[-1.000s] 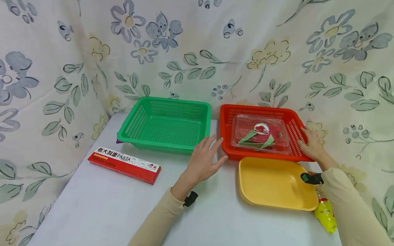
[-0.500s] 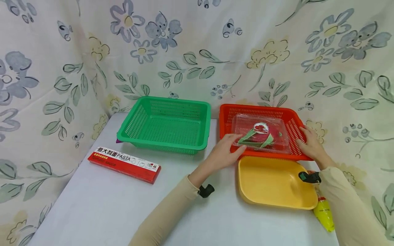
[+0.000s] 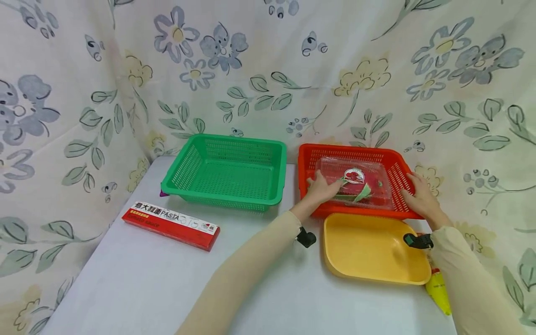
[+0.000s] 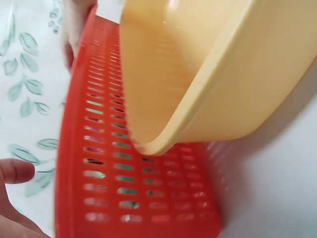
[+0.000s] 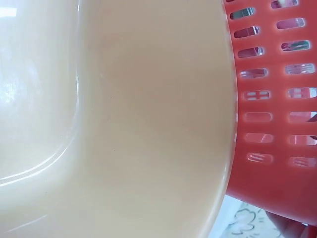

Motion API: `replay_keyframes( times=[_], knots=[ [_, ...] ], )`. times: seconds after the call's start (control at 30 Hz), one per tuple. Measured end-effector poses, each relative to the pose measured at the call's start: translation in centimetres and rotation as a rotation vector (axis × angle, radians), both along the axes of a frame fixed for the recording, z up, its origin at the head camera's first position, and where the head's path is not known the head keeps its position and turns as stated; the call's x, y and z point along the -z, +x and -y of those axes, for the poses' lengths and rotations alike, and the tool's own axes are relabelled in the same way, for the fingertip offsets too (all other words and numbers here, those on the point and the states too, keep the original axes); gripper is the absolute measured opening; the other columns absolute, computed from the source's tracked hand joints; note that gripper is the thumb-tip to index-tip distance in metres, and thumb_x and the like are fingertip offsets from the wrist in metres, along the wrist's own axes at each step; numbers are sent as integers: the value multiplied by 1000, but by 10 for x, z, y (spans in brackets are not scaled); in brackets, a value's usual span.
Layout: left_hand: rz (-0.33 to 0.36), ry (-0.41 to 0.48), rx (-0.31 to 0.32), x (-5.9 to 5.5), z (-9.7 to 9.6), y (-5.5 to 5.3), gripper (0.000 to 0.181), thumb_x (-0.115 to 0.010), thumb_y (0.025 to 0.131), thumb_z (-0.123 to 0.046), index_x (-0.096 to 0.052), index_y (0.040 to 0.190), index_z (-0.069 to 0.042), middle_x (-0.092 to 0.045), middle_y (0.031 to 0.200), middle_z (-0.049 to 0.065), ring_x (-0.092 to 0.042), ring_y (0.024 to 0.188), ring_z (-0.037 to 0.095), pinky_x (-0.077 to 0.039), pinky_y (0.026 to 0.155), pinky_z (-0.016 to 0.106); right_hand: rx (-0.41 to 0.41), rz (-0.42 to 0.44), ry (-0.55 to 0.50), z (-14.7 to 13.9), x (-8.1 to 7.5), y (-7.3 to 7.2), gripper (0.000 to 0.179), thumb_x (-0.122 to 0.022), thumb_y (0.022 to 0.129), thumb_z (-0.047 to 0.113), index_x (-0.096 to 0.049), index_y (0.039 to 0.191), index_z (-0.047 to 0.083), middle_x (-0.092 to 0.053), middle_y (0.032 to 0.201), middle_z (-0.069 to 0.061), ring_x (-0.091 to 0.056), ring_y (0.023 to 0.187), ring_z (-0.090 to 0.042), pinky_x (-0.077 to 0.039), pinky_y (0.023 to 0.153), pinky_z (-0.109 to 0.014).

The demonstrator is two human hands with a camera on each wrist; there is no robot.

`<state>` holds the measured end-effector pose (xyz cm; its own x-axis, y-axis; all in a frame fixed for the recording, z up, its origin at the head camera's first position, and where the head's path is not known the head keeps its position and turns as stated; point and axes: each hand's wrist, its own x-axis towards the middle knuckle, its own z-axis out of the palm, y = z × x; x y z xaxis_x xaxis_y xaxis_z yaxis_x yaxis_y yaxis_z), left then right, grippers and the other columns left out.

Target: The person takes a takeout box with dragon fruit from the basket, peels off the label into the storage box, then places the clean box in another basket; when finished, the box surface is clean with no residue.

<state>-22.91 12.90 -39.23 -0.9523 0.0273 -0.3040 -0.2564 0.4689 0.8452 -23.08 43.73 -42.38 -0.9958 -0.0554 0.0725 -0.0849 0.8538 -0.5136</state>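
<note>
In the head view a red slotted basket (image 3: 402, 215) holds a clear plastic box (image 3: 383, 197) with a round label over something dark pink and green. My left hand (image 3: 321, 190) reaches over the basket's left front corner, its thumb above the box's left end. The left wrist view shows that thumb (image 4: 19, 171) straight and apart from the red wall. My right hand (image 3: 424, 200) grips the basket's right rim, thumb inside and fingers outside. Its fingers (image 5: 290, 227) show below the rim in the right wrist view.
A yellow tub (image 3: 377, 249) stands right in front of the red basket. Beside its right end lies a bright yellow packet (image 3: 438, 292), partly hidden by my sleeve. A green basket (image 3: 236, 180) stands to the left, with a red and white pasta box (image 3: 171, 225) in front of it.
My left hand has moved right and forward, from between the two baskets to over the red basket's left end. My right hand stays at the red basket's right rim.
</note>
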Motion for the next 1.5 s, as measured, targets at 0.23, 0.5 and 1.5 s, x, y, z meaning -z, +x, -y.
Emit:
replay_keyframes(
  times=[0.23, 0.5, 1.5],
  knots=[
    [73, 121, -101, 15, -6, -15, 92, -67, 91, -42, -9, 159, -20, -20, 162, 14, -20, 148, 33, -23, 117, 53, -18, -25, 4, 7, 0, 0, 65, -47, 99, 18, -19, 147, -16, -11, 153, -38, -20, 132, -60, -24, 100, -76],
    [-77, 86, -91, 18, -5, -19, 66, -64, 95, -30, -31, 152, -27, -42, 151, 4, -31, 143, 27, -35, 111, 50, -24, -27, 23, 7, -2, -3, 64, -46, 100, 18, -19, 149, -13, -10, 154, -36, -23, 128, -60, -28, 96, -78],
    [-447, 119, -30, 11, -4, 0, 37, -63, 94, -23, -63, 131, -28, -53, 79, -3, -44, 81, 11, -36, 60, 23, 49, 14, 32, 5, 3, 4, 63, -36, 105, 29, -18, 152, -9, -9, 156, -35, -22, 130, -61, -29, 96, -78]
  ],
)
